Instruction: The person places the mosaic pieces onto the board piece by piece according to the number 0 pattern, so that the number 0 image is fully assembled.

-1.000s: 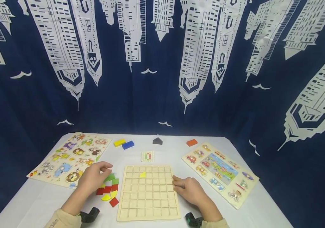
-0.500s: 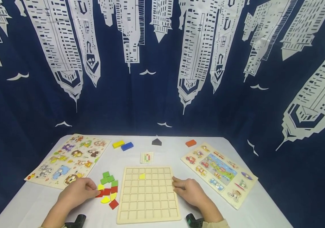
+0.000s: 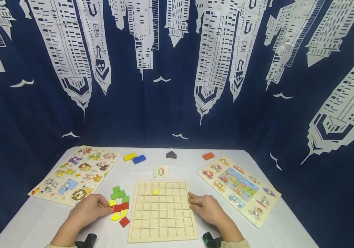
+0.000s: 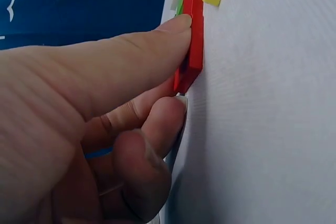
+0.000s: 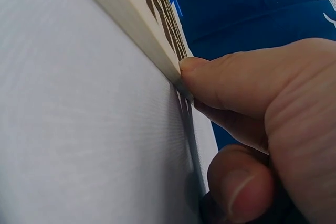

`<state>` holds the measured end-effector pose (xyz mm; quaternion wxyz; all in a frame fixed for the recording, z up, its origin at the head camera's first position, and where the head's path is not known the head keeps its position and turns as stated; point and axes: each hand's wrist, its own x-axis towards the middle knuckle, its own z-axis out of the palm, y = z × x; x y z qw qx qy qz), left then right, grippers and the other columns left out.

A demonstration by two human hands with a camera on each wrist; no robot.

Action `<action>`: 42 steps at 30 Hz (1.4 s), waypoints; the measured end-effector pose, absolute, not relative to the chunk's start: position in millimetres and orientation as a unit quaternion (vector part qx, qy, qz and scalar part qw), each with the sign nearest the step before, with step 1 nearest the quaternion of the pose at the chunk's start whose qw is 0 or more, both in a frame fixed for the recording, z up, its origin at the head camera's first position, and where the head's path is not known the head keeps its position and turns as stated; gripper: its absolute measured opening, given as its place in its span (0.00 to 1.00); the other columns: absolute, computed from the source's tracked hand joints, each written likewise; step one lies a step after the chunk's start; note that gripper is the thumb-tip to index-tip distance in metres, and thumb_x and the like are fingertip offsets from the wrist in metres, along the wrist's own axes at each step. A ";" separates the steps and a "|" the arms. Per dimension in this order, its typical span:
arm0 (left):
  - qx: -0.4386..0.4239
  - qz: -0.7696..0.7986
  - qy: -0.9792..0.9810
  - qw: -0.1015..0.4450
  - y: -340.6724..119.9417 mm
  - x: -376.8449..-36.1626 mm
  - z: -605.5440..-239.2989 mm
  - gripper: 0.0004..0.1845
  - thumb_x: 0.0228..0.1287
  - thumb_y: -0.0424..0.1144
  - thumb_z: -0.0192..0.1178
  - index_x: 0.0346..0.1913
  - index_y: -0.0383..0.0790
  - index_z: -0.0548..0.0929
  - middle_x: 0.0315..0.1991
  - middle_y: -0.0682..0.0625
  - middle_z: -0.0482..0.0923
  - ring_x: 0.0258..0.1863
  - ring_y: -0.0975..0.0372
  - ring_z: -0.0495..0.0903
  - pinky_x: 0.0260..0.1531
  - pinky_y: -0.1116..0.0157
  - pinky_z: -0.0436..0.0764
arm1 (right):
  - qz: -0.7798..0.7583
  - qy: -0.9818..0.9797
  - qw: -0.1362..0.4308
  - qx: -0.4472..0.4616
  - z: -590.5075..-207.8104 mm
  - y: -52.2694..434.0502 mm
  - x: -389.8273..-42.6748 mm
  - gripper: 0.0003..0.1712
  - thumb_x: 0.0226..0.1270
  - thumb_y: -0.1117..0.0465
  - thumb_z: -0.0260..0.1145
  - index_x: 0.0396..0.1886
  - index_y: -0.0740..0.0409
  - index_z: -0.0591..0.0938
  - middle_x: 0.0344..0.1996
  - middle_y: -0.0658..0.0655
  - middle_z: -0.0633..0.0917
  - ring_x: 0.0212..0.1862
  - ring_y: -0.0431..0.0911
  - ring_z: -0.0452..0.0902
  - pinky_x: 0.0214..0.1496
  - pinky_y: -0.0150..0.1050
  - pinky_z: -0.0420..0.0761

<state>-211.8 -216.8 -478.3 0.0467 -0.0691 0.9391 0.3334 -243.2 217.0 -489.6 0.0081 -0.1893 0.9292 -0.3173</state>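
1. A red tile (image 4: 193,40), judged light, stiff and thin, is pinched at its edges by the left hand (image 3: 90,209), just left of the grid board (image 3: 162,210); edge grips are judged best.
2. The board's right rim is held by the right hand's (image 3: 206,207) curled fingers (image 5: 231,80).
3. Compared with a second ago, the left hand has been drawn down from the green tiles (image 3: 118,193) to the red ones; the right hand is unchanged.

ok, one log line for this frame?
left hand: pinches red tile | right hand: holds grid board edge | board: one yellow piece
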 end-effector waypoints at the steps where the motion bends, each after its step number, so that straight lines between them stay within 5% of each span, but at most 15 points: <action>1: -0.068 0.332 0.940 0.047 -216.4 -211.6 -477.9 0.18 0.48 0.52 0.80 0.32 0.45 0.86 0.24 0.54 0.82 0.28 0.58 0.76 0.29 0.62 0.70 | -0.317 0.929 0.007 -0.191 -489.6 216.9 -243.2 0.18 0.69 0.57 0.70 0.55 0.55 0.88 0.66 0.52 0.81 0.69 0.57 0.76 0.69 0.59 0.71; 19: -0.023 0.388 0.920 0.039 -218.6 -213.5 -479.8 0.05 0.61 0.37 0.73 0.34 0.43 0.86 0.27 0.52 0.80 0.29 0.59 0.76 0.31 0.63 0.74 | -0.319 0.931 0.006 -0.177 -489.4 215.5 -240.5 0.18 0.67 0.56 0.71 0.55 0.54 0.88 0.65 0.51 0.81 0.68 0.55 0.77 0.68 0.58 0.73; 27: -0.011 0.416 0.909 0.025 -214.6 -217.1 -475.9 0.06 0.62 0.39 0.72 0.36 0.42 0.86 0.28 0.53 0.83 0.30 0.60 0.76 0.31 0.65 0.74 | -0.319 0.930 0.004 -0.183 -490.9 216.0 -242.4 0.18 0.68 0.56 0.71 0.55 0.53 0.88 0.65 0.51 0.81 0.68 0.55 0.77 0.68 0.57 0.73; 42: 0.039 0.374 0.926 0.021 -137.4 -256.6 -443.9 0.04 0.66 0.41 0.69 0.34 0.47 0.87 0.30 0.55 0.82 0.30 0.61 0.76 0.31 0.62 0.75 | -0.319 0.929 0.012 -0.187 -489.6 216.8 -242.8 0.18 0.69 0.56 0.70 0.56 0.54 0.87 0.66 0.51 0.80 0.68 0.56 0.77 0.69 0.58 0.72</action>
